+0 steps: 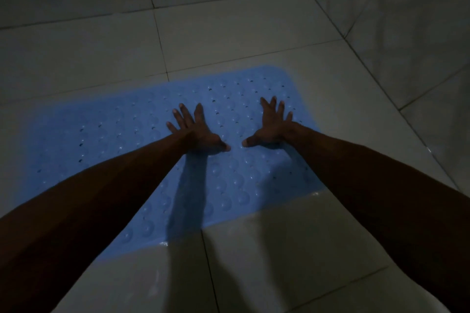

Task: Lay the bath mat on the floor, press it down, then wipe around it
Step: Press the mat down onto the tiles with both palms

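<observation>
The blue mat (106, 134), laid flat on the tiled floor (279, 262), is pressed by the left hand (195, 129) and right hand (272, 127), fingers spread, nothing gripped.

Two bare forearms, no sleeves in frame, one from 8 o'clock, one from 4 o'clock. Left hand (197, 132) and right hand (270, 129) bare: no gloves, rings, watch or wristband visible. Short pale nails on the thumbs and some fingers (183, 113). Dim light, finer detail unreadable.
</observation>
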`<state>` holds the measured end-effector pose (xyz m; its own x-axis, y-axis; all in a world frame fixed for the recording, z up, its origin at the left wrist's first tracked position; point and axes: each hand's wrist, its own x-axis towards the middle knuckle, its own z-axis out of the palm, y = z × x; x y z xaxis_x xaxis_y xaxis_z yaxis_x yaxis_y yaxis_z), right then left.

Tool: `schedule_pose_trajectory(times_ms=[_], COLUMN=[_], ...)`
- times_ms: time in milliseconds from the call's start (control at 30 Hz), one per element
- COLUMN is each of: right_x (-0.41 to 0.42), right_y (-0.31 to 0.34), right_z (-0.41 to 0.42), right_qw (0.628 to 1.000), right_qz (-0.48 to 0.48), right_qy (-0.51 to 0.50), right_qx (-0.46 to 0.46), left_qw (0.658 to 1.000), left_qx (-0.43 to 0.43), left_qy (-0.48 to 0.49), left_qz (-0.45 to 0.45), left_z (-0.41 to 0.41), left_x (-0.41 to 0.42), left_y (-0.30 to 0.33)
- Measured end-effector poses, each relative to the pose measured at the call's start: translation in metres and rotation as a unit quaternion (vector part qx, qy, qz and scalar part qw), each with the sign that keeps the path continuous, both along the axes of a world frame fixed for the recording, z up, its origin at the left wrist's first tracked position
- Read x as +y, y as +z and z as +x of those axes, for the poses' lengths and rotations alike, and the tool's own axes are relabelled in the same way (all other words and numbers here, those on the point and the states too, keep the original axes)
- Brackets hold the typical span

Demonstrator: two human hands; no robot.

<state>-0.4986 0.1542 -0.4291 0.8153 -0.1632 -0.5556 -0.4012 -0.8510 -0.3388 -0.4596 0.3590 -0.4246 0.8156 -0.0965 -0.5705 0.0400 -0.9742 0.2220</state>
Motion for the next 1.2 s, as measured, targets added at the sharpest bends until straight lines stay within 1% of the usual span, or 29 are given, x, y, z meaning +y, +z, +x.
schedule_pose_trajectory(times_ms=[133, 267, 367, 467, 567, 667, 800, 867, 933, 1000, 1100, 1200], right_x=[-0.001, 0.007, 0.013, 0.016, 0.015, 0.013, 0.011, 0.014, 0.018, 0.021, 0.024, 0.029], right_y=[-0.011, -0.015, -0.009, 0.002, 0.004, -0.005, -0.014, -0.016, -0.018, -0.020, -0.017, -0.001], right_z=[-0.001, 0.001, 0.006, 0.016, 0.024, 0.020, 0.019, 0.022, 0.021, 0.020, 0.024, 0.034], right_qw=[0.999, 0.998, 0.996, 0.996, 0.998, 0.998, 0.990, 0.989, 0.990, 0.990, 0.986, 0.981], right_qz=[0.033, -0.002, 0.004, -0.015, -0.013, 0.008, 0.061, 0.050, 0.017, -0.001, 0.018, 0.028], right_qy=[-0.029, -0.050, -0.086, -0.088, -0.067, -0.061, -0.104, -0.122, -0.120, -0.118, -0.148, -0.187], right_qx=[-0.025, -0.043, -0.029, -0.006, -0.005, -0.032, -0.070, -0.073, -0.078, -0.081, -0.076, -0.038], left_qw=[1.000, 0.999, 0.998, 0.995, 0.993, 0.992, 0.996, 0.998, 0.999, 0.999, 0.999, 0.999], left_qx=[0.001, -0.001, -0.011, -0.041, -0.074, -0.073, -0.058, -0.042, -0.020, -0.018, -0.022, -0.026], left_qy=[-0.027, -0.029, -0.012, 0.015, 0.031, 0.053, 0.061, 0.049, 0.043, 0.040, 0.023, 0.020], left_qz=[-0.015, -0.031, -0.065, -0.092, -0.081, -0.082, -0.026, -0.015, -0.012, -0.010, -0.014, -0.027], left_z=[-0.001, 0.000, -0.001, 0.001, -0.002, -0.001, 0.009, 0.015, 0.019, 0.020, 0.019, 0.019], left_x=[0.007, 0.008, 0.010, 0.008, 0.004, 0.001, 0.000, -0.001, 0.000, 0.002, 0.006, 0.007], left_y=[-0.004, -0.007, -0.010, -0.016, -0.021, -0.019, -0.009, -0.005, -0.004, -0.005, -0.008, -0.009])
